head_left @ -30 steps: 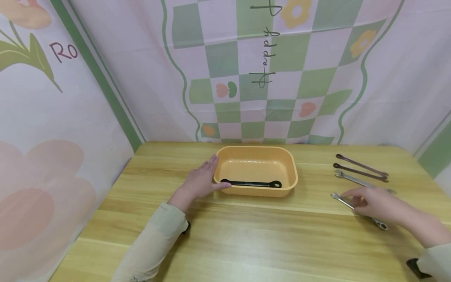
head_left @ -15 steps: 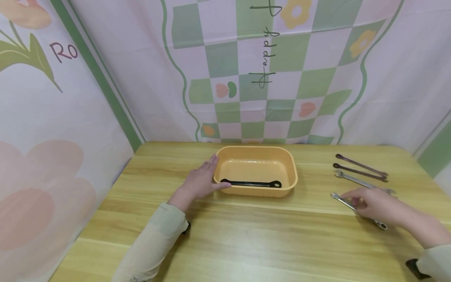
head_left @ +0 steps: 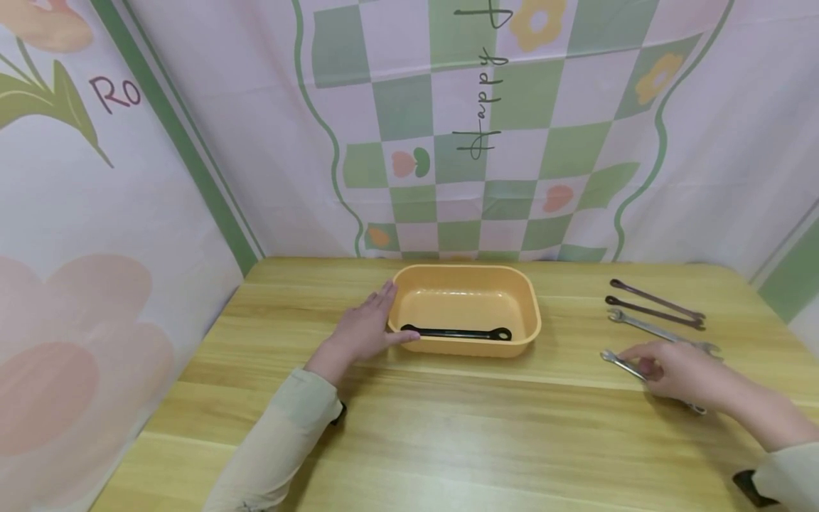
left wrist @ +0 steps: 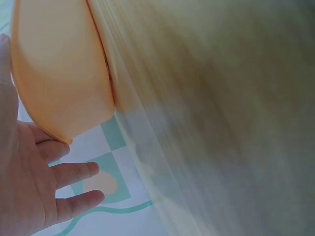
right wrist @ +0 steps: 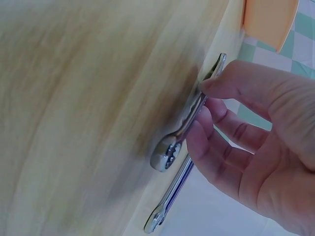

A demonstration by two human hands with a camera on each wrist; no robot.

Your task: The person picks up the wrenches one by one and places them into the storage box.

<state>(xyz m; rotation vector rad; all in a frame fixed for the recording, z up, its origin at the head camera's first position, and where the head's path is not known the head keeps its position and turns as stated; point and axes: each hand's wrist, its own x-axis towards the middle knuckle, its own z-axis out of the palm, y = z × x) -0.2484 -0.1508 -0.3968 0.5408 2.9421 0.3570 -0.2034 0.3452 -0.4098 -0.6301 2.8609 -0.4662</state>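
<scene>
At the near right of the head view my right hand (head_left: 687, 373) pinches a silver combination wrench (head_left: 622, 364) between thumb and fingers. The right wrist view shows the wrench (right wrist: 189, 118) slanting close over the table, its ring end lowest in that view. My left hand (head_left: 365, 328) rests at the left end of a yellow-orange plastic tub (head_left: 530, 313), thumb over the front rim and fingers spread along the outer wall. In the left wrist view those fingers (left wrist: 76, 173) look straight and loose beside the tub (left wrist: 61, 64). A black wrench (head_left: 457, 333) lies inside along the tub's front wall.
Behind my right hand lie another silver wrench (head_left: 646, 328) and two dark wrenches, the nearer dark wrench (head_left: 652, 311) and the farther dark wrench (head_left: 655, 297). The wooden table (head_left: 448, 427) ends at a patterned cloth backdrop (head_left: 461, 199).
The silver wrench in my right hand has tilted slightly, its ring end now more hidden behind the hand. My left hand and the tub stay where they were.
</scene>
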